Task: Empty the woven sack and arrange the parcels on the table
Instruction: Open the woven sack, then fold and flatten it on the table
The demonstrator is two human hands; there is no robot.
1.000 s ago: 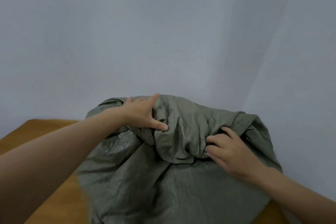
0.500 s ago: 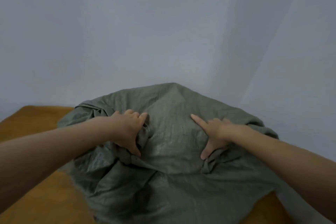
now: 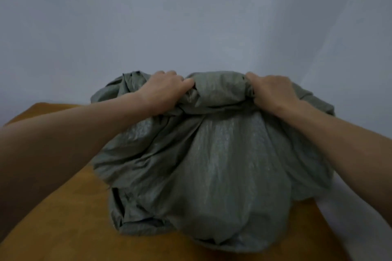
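A bulging grey-green woven sack point(image 3: 214, 167) stands on the orange-brown wooden table point(image 3: 63, 229), filling the middle of the head view. My left hand point(image 3: 165, 91) grips a bunch of the sack's fabric at its top left. My right hand point(image 3: 273, 93) grips the bunched fabric at its top right. Between the two hands the cloth forms a thick roll. The parcels are hidden inside the sack.
A plain pale wall point(image 3: 191, 17) rises close behind the table, with a corner on the right. The table's left edge shows at the far left, and bare tabletop lies left of and in front of the sack.
Both hands moved from pressing on the sack's front up to its far top edge and closed on the fabric. The view has tilted downward, showing more table.
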